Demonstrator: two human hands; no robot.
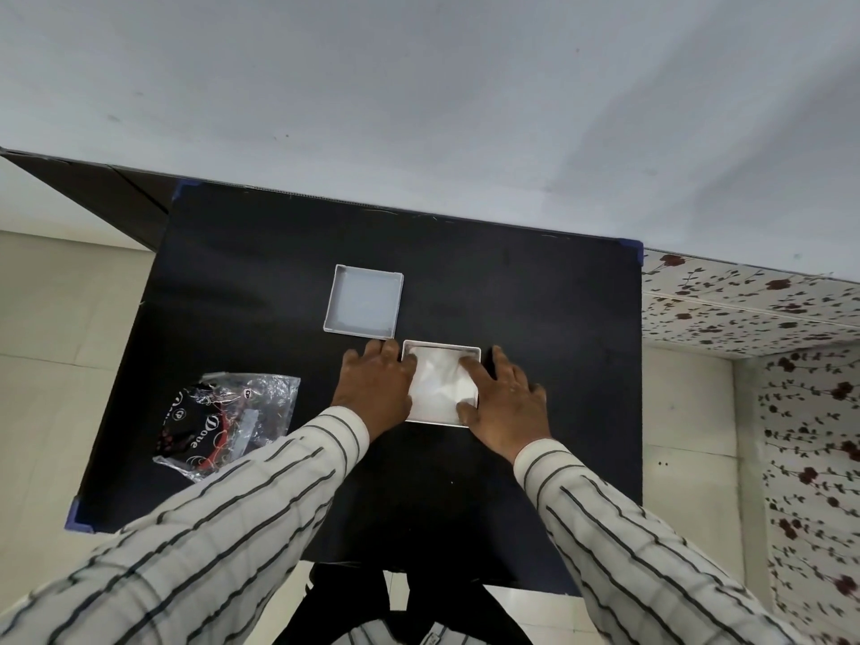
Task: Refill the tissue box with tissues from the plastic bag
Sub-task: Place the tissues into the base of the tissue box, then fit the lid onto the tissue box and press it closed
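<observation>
Both hands, left (377,393) and right (505,397), press spread fingers onto crumpled white tissues (440,388) inside the square tissue box (442,349).

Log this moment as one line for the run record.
stage: pressing tissues into tissue box | left hand, right hand: flat on tissues | lid: off, behind | plastic bag: left

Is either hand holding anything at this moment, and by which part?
Nothing is lifted. Both hands rest on the tissue box: left hand on its left side, right hand pressing the tissues at its right edge.
</observation>
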